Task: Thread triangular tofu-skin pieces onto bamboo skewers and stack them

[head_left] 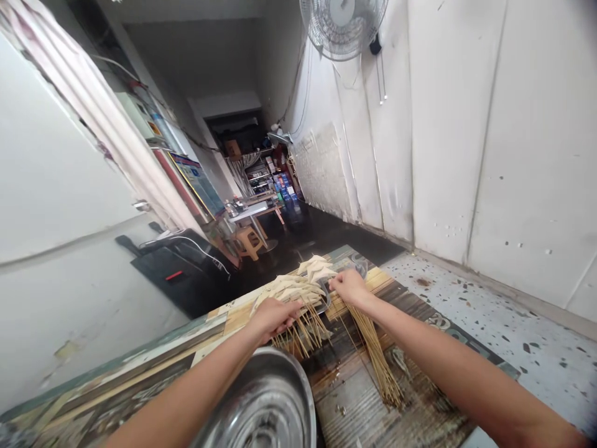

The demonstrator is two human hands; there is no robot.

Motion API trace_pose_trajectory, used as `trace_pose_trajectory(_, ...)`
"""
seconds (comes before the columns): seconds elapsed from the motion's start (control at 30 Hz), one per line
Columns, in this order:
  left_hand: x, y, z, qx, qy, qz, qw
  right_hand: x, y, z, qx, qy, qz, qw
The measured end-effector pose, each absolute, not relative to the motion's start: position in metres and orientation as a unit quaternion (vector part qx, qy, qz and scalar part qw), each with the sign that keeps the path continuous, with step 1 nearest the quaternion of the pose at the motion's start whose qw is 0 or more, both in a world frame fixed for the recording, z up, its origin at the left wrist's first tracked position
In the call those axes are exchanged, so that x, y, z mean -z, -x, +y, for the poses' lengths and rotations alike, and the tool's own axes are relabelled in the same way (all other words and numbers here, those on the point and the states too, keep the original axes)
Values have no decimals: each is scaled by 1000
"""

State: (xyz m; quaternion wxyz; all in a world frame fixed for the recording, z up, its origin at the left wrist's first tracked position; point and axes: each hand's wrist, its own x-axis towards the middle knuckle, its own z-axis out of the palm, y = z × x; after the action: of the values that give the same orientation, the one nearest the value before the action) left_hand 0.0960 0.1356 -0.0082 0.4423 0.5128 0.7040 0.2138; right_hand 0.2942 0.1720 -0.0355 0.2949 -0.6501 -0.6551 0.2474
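A pile of pale, folded sheet-like food pieces (291, 287) on thin wooden skewers (305, 330) lies on a metal tray (323, 303), the sticks pointing toward me. My left hand (276, 316) is closed over the near left side of this pile, just above the sticks; what its fingers grip is hidden. With fingers pinched together, my right hand (349, 287) is at the right end of the pile, beside more pale pieces (317, 267). Whatever is between its fingertips is too small to tell. Below it lies a bundle of bare skewers (375, 354) on the table.
A large round metal basin (265, 404) stands at the near edge of the wood-patterned table (345, 398). Clear plastic (360, 267) lies beyond my right hand. Behind the table are a black case (181, 267), a stool (249, 241) and a wall fan (344, 25).
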Motion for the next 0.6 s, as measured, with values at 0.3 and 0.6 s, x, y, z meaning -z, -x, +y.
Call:
trace_pose_trajectory(0.3,15,-93,143,-199,-482,729,443,40,-278,158,-310,644,-612,340)
trace_pose_trajectory(0.6,-3,-58,128,-202,-520,746,364,30,-252,153,-312,641,-615,337)
